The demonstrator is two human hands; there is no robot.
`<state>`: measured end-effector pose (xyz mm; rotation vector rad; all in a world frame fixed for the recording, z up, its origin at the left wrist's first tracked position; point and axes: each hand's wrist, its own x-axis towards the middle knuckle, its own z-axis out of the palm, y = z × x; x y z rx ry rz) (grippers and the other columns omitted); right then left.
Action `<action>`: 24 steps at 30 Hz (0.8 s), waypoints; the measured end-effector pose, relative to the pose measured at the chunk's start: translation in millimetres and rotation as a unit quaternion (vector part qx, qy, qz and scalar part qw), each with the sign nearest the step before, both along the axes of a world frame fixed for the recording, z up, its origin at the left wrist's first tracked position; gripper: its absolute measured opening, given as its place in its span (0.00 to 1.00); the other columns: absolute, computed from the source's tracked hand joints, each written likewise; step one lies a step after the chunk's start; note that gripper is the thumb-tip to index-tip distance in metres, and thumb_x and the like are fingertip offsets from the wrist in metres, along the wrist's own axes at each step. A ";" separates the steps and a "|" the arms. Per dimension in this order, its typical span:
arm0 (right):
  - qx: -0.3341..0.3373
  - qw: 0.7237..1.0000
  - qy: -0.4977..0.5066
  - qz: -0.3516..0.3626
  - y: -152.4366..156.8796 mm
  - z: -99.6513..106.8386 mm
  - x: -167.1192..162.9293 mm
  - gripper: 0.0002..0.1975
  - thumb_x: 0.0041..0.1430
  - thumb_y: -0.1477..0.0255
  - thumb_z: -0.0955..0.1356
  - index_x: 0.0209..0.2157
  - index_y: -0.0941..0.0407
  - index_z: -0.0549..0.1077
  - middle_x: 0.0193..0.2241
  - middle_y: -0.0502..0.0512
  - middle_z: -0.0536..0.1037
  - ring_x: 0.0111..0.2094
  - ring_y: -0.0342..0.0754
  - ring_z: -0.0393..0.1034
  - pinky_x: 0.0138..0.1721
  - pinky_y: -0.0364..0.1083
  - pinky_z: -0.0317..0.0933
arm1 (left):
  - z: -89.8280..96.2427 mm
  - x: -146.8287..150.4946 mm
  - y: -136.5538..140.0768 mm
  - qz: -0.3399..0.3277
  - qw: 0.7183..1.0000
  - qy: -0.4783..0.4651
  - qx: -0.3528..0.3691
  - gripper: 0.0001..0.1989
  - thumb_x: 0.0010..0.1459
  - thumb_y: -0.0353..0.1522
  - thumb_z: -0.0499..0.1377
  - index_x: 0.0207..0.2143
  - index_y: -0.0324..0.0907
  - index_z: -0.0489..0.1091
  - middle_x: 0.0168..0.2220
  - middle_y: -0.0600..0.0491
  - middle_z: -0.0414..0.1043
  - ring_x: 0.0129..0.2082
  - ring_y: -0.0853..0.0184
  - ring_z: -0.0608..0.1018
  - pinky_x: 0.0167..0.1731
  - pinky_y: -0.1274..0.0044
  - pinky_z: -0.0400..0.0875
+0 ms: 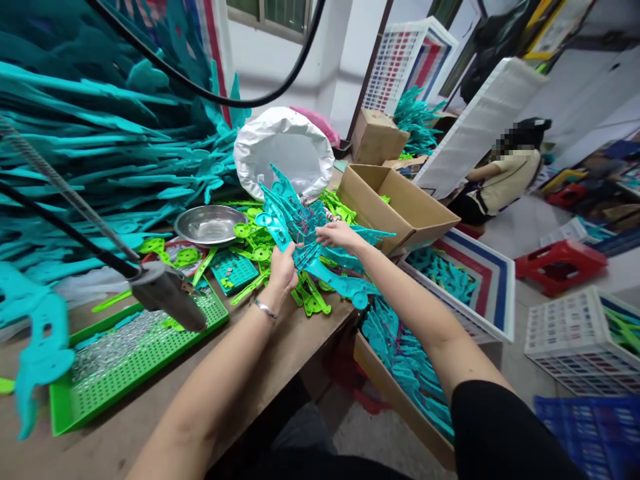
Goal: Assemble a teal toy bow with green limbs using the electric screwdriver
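Observation:
My left hand [283, 272] is closed on the edge of a teal plastic toy part [273, 225], held up above the table. Thin dark and reddish wires [304, 230] run across the middle of this piece. Over its right side is my right hand [336, 236], fingers bent together near the wires; what they pinch, if anything, is too small to make out. Beneath and behind lie lime-green plastic parts [261, 252]. A metal bowl [210, 227] and a small teal tray [233, 272] stand to the left of my hands.
Teal parts [100, 147] are heaped high at left. A grey powered tool [167, 297] hangs over a green tray [125, 393] of small metal pieces. Right are an open cardboard box [375, 207], a carton of teal parts [400, 367] and crates [565, 340]. A person [510, 173] sits further back.

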<state>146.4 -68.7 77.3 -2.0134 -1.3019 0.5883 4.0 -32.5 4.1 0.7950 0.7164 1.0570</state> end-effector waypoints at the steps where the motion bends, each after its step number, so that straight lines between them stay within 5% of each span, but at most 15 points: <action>1: 0.011 1.000 -0.019 -0.002 4.8 0.0 -0.1 0.09 0.63 0.71 0.67 0.34 0.60 0.77 0.29 0.56 0.81 0.26 0.43 0.74 0.29 0.43 0.67 | -1.7 -0.6 -0.4 0.002 1.000 -0.010 -0.011 0.14 0.55 0.37 0.64 0.40 0.42 0.64 0.33 0.51 0.78 0.36 0.63 0.82 0.41 0.67 0.78; 7: 0.090 0.978 -0.187 0.030 34.7 -4.7 -0.4 0.14 0.51 0.83 0.68 0.38 0.56 0.80 0.37 0.54 0.77 0.43 0.50 0.72 0.49 0.48 0.64 | -1.8 2.2 5.8 -0.002 0.999 -0.028 -0.030 0.10 0.53 0.31 0.63 0.37 0.41 0.66 0.31 0.52 0.76 0.37 0.62 0.81 0.43 0.66 0.77; 10: 0.103 0.962 -0.243 0.065 38.2 -8.0 2.5 0.09 0.52 0.81 0.68 0.33 0.56 0.79 0.38 0.56 0.75 0.42 0.52 0.70 0.47 0.49 0.63 | -0.3 6.8 9.4 -0.007 0.999 -0.028 -0.027 0.11 0.51 0.32 0.64 0.37 0.41 0.67 0.32 0.51 0.77 0.39 0.61 0.81 0.44 0.65 0.76; 17: 0.178 0.912 -0.349 0.118 22.3 -3.9 12.1 0.10 0.59 0.78 0.63 0.38 0.58 0.75 0.40 0.62 0.76 0.45 0.55 0.67 0.52 0.53 0.58 | 10.1 16.4 9.8 0.008 0.999 -0.037 -0.015 0.11 0.50 0.32 0.64 0.35 0.42 0.66 0.29 0.54 0.76 0.37 0.62 0.81 0.43 0.67 0.76; 21: 0.323 0.862 -0.376 0.111 2.8 7.4 2.5 0.07 0.60 0.75 0.64 0.34 0.56 0.74 0.34 0.59 0.77 0.41 0.54 0.69 0.49 0.55 0.59 | 25.2 2.0 -4.1 0.010 0.998 -0.058 0.010 0.14 0.50 0.34 0.65 0.36 0.43 0.65 0.30 0.55 0.77 0.36 0.64 0.81 0.42 0.68 0.77; 24: 0.391 0.869 -0.280 0.113 -17.0 19.0 -12.0 0.07 0.61 0.74 0.64 0.34 0.55 0.74 0.33 0.54 0.78 0.36 0.48 0.71 0.41 0.50 0.64 | 37.6 -16.5 -21.7 -0.004 0.996 -0.076 0.038 0.16 0.51 0.38 0.66 0.39 0.44 0.66 0.33 0.54 0.79 0.36 0.64 0.82 0.43 0.69 0.77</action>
